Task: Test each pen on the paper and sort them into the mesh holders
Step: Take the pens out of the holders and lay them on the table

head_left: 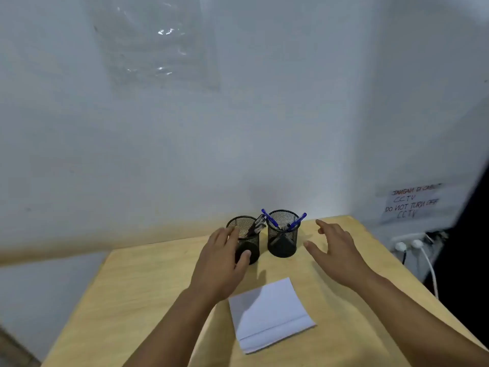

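Two black mesh holders stand side by side at the back of a light wooden table (137,292). The left holder (244,229) contains dark pens (256,225) leaning right. The right holder (282,234) contains blue pens (295,223) crossing each other. My left hand (221,263) wraps around the left holder's near side, thumb touching its base. My right hand (334,250) hovers with fingers spread to the right of the right holder, not touching it. A white paper pad (268,313) lies on the table between my forearms.
A white wall rises right behind the table, with a clear plastic sheet (158,46) taped high on it. At the right, a handwritten CCTV notice (412,202) hangs above a power socket with white plugs (408,245) and cables.
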{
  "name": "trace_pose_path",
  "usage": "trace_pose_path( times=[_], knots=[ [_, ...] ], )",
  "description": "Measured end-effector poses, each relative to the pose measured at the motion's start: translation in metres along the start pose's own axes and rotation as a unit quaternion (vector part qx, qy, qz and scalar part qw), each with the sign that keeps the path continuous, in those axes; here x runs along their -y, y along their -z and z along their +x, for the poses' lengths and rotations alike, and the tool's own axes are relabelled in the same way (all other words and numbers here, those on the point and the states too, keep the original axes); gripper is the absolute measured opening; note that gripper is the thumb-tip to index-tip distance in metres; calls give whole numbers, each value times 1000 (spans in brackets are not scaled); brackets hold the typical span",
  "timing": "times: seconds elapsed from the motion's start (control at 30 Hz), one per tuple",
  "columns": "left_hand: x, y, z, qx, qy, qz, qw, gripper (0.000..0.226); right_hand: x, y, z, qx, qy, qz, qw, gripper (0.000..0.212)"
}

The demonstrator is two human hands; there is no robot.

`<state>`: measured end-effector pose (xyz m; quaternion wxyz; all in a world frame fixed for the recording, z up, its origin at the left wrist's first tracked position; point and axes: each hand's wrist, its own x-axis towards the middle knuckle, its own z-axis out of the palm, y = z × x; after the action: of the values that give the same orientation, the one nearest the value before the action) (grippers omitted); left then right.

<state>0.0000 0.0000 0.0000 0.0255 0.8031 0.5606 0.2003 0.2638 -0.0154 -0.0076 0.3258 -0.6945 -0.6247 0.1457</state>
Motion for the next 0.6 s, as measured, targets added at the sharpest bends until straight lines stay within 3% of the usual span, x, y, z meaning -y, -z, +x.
trace_pose_path(
  times=[0.2, 0.4, 0.6],
  knots=[
    [-4, -27, 36, 4, -9, 15, 1000, 68, -5, -21, 32, 49, -35, -30, 998, 85],
    [-10, -37, 69, -13, -2, 26, 1000, 69, 2, -37, 62, -8, 17, -41, 999, 75],
    [-10, -46, 88, 1, 14, 21, 1000, 67, 14, -44, 81, 4, 80, -83, 993, 59]
  ],
)
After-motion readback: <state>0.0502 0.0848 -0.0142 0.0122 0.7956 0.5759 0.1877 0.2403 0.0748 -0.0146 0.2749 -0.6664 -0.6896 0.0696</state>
